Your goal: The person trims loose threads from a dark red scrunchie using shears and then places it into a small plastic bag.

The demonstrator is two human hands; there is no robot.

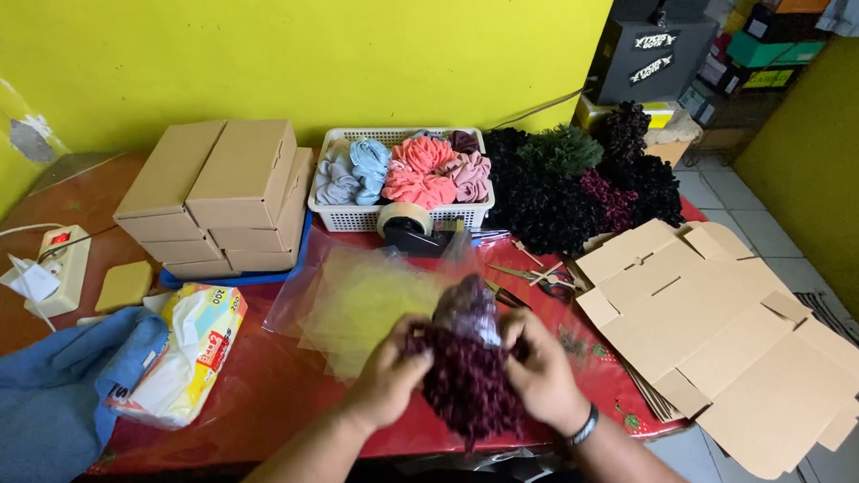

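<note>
Head view: left hand (389,369) and right hand (539,369) both clamp a dark red scrunchie (467,386), its top inside a clear bag (465,307).

Closed brown cardboard boxes (224,191) stacked at table's left, flat unfolded cartons (722,328) piled at right edge, white-yellow-red tissue pack (186,352) front left, clear plastic bags (366,292) mid-table, black boxes with white labels (650,54) shelved behind.

Bare forearms, dark wristband (585,429) on the right wrist
</note>
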